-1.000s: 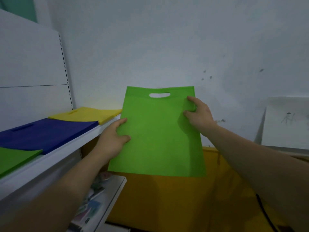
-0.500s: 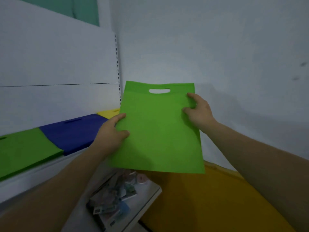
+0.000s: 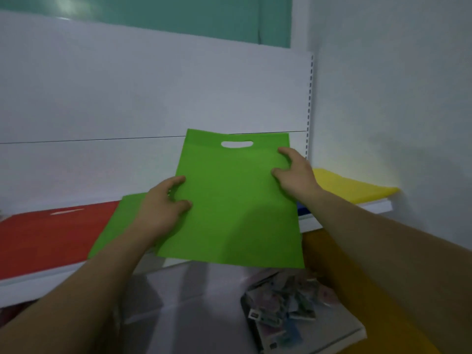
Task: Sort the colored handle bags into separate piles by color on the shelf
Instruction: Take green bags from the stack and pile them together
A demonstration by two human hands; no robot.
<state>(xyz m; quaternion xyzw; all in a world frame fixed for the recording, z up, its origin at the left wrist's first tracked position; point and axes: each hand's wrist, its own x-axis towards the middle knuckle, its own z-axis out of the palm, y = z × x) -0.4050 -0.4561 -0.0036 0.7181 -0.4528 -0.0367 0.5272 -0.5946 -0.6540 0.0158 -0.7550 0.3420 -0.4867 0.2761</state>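
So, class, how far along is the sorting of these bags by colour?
Done: red pile, green pile and yellow pile lie apart on the shelf, with a blue edge showing. In hand: left hand and right hand hold a green bag. Left: laying it on the green pile; no other unsorted bags are visible.

Single head view, looking forward-down, close over shelf (image 3: 344,209) edge
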